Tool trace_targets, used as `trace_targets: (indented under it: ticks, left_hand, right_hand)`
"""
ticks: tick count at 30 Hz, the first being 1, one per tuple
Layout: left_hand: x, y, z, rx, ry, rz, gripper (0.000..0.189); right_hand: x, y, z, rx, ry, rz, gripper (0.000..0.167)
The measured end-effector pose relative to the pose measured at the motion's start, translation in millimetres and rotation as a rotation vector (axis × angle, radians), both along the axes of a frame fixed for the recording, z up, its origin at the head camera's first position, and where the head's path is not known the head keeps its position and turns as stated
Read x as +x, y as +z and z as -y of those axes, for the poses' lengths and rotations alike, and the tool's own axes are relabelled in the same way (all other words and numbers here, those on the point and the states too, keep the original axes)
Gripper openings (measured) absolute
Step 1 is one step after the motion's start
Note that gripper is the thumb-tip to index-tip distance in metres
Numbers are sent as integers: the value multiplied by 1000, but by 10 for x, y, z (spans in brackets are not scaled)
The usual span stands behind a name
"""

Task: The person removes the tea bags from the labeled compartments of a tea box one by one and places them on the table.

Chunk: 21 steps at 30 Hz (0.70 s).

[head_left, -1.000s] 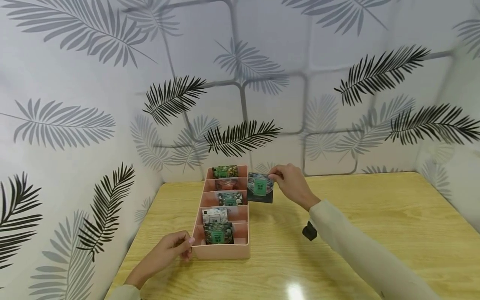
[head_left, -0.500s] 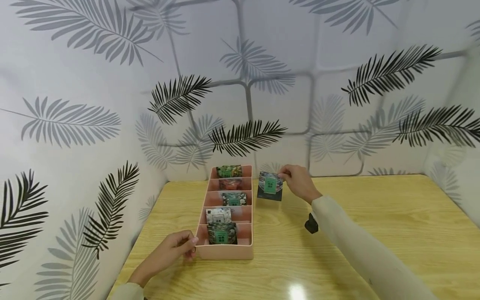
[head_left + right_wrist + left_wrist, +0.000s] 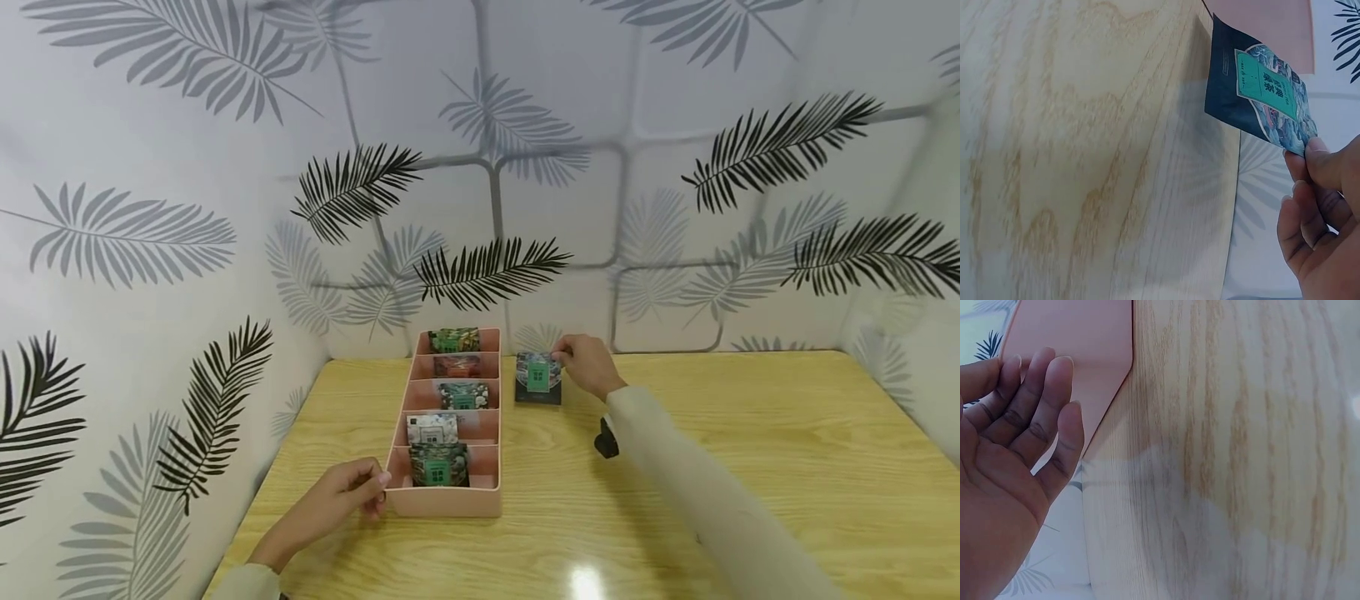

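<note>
Nearest on the wood-grain surface [image 3: 825, 467]: a glare spot [image 3: 587, 582], w/ the left sleeve [image 3: 249, 582] well off to its left. L grip [image 3: 341, 493] (bare hand) pinches the near left corner of the long pink box [image 3: 444, 502], thumb & fingers at the rim. Box runs near to far on the surface, 5 compartments. Nearest one: dark pkt w/ green label [image 3: 439, 468], leaning. 2nd: white pkt [image 3: 431, 429], over to the left. 3rd: flowered pkt [image 3: 464, 396], also green-labelled. To the right, approx. level w/ the 2nd & 3rd, the right sleeve [image 3: 697, 487] angles in from near right, a small blk item [image 3: 606, 440] just beside it. 4th: red pkt [image 3: 457, 367]. R grip [image 3: 588, 364] pinches the held pkt [image 3: 537, 379] by its upper right corner; that pkt (dark, green panel facing the person) is just right of the box's far half, apart from it. Can't tell if its lower edge touches the surface. Farthest compartment: yellow-green pkt [image 3: 453, 341]. Behind all: pale leaf-print backdrop [image 3: 558, 212].
</note>
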State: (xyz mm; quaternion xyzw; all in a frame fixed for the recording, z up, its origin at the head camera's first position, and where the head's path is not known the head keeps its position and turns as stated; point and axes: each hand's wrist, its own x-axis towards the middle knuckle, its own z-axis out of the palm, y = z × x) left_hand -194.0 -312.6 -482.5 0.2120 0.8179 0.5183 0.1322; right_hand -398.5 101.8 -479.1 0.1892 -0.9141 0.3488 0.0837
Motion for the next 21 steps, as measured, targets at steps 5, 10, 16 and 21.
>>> trace_targets:
  ticks: [5, 10, 16, 21]
  left_hand:
    - [-2, 22, 9, -4, -6, 8, 31]
    - [12, 29, 7, 0, -11, 1, 30]
    - [21, 4, 8, -2, -8, -15, 29]
    - [16, 11, 12, -6, -5, -13, 30]
  right_hand:
    - [-30, 2, 85, 53, -12, 29, 14]
    - [-83, 17, 174, 107, -28, 75, 15]
    - [-143, -33, 182, 144, -46, 105, 17]
    - [-172, -112, 148, 136, -59, 129, 15]
